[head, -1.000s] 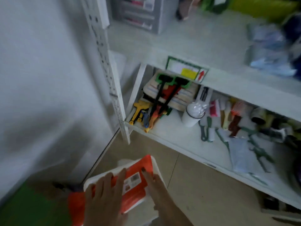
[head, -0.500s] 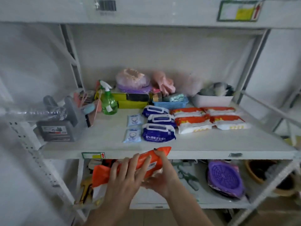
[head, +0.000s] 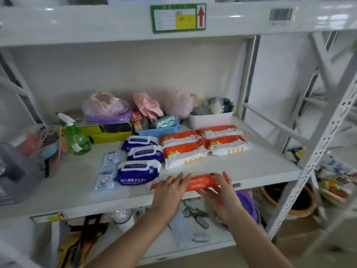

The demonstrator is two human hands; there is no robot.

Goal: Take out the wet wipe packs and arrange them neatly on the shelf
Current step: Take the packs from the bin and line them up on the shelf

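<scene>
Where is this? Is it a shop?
Probably a storeroom or supply closet rather than a shop. The bare metal shelf carries a location label and a barcode sticker instead of price tags, and wet wipe packs sit beside a green spray bottle and mixed cleaning odds and ends.

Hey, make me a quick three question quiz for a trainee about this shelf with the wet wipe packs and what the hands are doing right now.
1. True or false: both hands hold one orange pack at the front edge of the shelf.
2. How many blue packs lie in the column right of the small sachets? A) two B) three C) five
3. Fill in: the green spray bottle stands to the ____ of the blue packs.

Key
1. True: the left hand and right hand each have a grip on it.
2. B
3. left
</scene>
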